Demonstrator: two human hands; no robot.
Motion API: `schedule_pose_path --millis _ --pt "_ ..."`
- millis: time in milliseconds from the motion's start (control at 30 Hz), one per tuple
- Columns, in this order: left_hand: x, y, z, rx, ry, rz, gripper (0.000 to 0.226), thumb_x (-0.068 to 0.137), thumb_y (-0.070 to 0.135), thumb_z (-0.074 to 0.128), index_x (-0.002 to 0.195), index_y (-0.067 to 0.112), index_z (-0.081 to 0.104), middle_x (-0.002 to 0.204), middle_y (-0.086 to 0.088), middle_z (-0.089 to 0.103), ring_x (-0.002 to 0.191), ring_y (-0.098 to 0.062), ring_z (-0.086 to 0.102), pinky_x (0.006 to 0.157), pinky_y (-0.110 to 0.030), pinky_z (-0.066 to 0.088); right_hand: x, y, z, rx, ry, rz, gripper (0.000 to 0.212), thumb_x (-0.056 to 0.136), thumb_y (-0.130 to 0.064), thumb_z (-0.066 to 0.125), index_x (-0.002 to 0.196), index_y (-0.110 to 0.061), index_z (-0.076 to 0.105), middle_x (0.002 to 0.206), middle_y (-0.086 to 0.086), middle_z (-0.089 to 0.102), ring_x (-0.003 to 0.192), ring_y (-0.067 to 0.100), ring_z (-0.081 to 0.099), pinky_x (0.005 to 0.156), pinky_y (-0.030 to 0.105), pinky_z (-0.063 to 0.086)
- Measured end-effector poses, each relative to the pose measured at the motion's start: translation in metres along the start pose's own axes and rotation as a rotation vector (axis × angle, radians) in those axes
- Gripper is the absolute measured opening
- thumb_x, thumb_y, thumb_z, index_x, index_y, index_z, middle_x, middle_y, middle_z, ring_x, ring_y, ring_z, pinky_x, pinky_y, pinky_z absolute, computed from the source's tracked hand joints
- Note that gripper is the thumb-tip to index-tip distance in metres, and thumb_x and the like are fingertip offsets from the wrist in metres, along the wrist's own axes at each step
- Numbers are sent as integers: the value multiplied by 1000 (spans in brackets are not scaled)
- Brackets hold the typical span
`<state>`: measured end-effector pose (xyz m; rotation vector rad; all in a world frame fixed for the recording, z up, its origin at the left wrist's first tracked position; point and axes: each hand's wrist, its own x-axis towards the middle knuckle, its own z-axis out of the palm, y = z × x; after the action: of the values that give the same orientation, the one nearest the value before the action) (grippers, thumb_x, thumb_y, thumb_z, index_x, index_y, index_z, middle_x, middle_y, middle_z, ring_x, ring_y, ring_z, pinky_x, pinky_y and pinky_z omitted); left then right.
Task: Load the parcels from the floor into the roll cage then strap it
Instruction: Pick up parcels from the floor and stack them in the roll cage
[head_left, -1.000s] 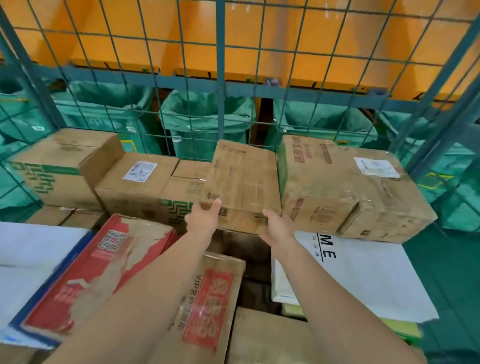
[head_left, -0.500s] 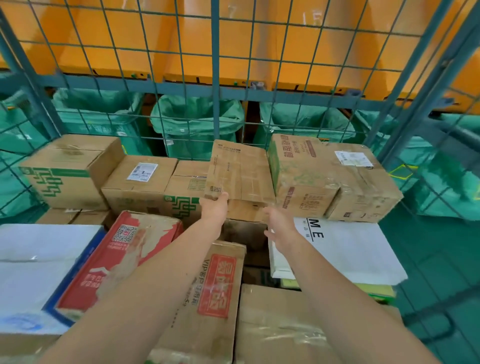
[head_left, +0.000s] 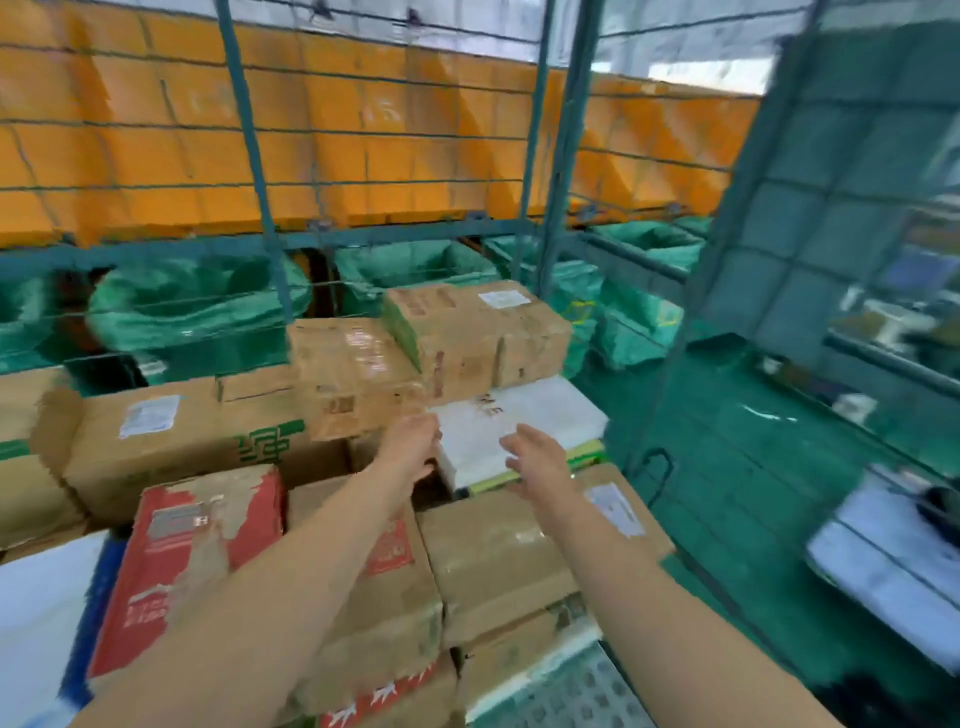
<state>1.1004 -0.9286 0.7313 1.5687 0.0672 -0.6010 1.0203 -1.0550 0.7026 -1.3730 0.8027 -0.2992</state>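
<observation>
Bright and evenly lit, a flat light with soft shadows, dark only in the gaps between the boxes (head_left: 493, 551). A pale strip (head_left: 675, 57) above the orange sheeting (head_left: 156, 171) is washed out almost white. Tape (head_left: 363, 340) on the brown box (head_left: 353, 384) gives off small glossy patches. The whole view is smeared: the cage mesh (head_left: 857, 171) on the right is streaked, labels (head_left: 148, 415) are unreadable, and the left hand (head_left: 413, 449) and right hand (head_left: 537, 460) are soft at the fingers. Upright bars (head_left: 558, 156) lean and bow toward the edges.
</observation>
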Motion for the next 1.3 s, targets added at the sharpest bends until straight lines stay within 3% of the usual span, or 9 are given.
schedule_pose_path --millis 67,133,233,300,433,533,667,967,1300 --pt "-24 -12 16 77 -73 21 25 99 13 46 75 19 44 76 0 45 61 -13 39 57 -26 31 -32 16 -26 47 141 -55 43 94 -15 58 136 -15 54 108 8 61 98 25 58 80 41 51" --pt "-48 -29 36 157 -165 30 22 99 16 48 78 20 49 81 -1 49 64 -15 43 61 -28 33 -69 31 -55 104 281 -95 38 93 -13 55 132 -17 56 96 5 60 87 22 55 83 50 51" --pt "-89 -59 67 248 -293 89 13 98 19 51 90 23 60 85 -1 59 72 -18 53 63 -28 40 -124 57 -99 194 442 -124 39 93 -15 57 132 -16 56 110 4 66 95 18 61 97 46 50" --pt "-116 -81 93 325 -408 113 16 95 19 53 82 24 60 81 -3 60 75 -21 56 68 -30 42 -160 72 -130 216 524 -103 41 94 -15 57 134 -16 54 115 4 64 97 16 61 101 45 50" --pt "-172 -125 153 385 -627 100 16 95 14 49 86 23 59 67 4 53 56 -11 49 53 -21 34 -228 106 -193 271 732 -52 40 93 -16 58 134 -16 54 112 2 62 93 16 61 98 42 52" --pt "-224 -157 193 446 -733 91 12 98 25 50 102 26 61 89 6 63 82 -14 59 67 -27 44 -282 134 -238 339 909 -50 40 92 -12 55 132 -15 54 99 -3 61 83 13 58 93 38 52" --pt "-303 -202 244 500 -912 68 10 97 25 53 103 24 61 89 4 64 78 -13 57 67 -27 43 -362 171 -297 403 1136 -22 38 93 -14 54 131 -19 53 105 -5 59 80 13 57 85 33 52" --pt "-508 -318 328 683 -1216 30 10 95 24 51 100 20 59 95 1 62 87 -18 58 81 -33 47 -555 259 -420 470 1458 66 42 91 -15 58 132 -18 53 116 1 60 99 18 59 100 44 50" --pt "-722 -427 378 800 -1496 -9 17 94 15 48 78 22 48 82 0 49 67 -14 43 57 -24 32 -747 340 -523 519 1655 160 52 93 -20 60 142 -17 44 127 5 55 109 21 55 101 41 48"
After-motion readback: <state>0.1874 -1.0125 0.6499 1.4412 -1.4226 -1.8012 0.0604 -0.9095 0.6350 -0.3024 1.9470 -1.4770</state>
